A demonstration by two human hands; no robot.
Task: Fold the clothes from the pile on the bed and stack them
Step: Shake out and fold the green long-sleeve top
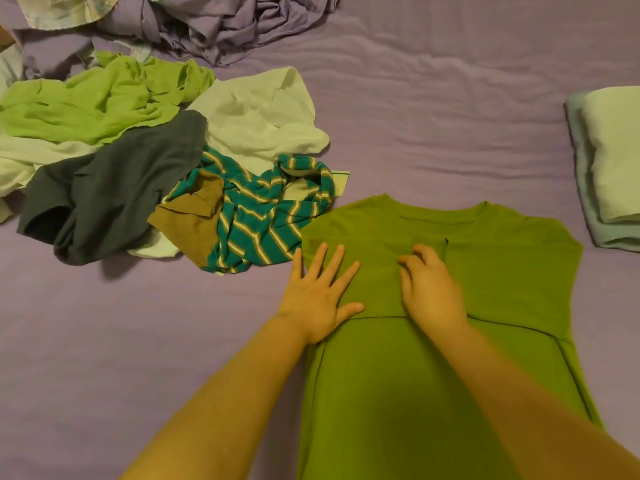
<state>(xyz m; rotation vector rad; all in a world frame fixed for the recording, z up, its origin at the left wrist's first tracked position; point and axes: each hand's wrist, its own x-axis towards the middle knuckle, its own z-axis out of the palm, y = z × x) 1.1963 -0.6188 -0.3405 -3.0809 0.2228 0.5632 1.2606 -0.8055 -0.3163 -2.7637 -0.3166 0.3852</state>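
An olive-green T-shirt [502, 271] lies flat on the bed in front of me, its left sleeve folded in over the chest. My left hand [320, 292] presses flat on the shirt's left edge, fingers spread. My right hand [429, 285] rests on the folded sleeve near the middle of the chest, its fingers curled down onto the cloth. To the left lies the loose pile: a teal striped garment [263, 216], a dark grey one [114, 192], a lime-green one [104, 98] and a white one [263, 116].
A stack of folded pale clothes [613, 161] sits at the right edge of the bed. Crumpled lilac fabric [225, 26] and a checked garment [69, 8] lie at the back left. The lilac sheet [450, 98] stretches between pile and stack.
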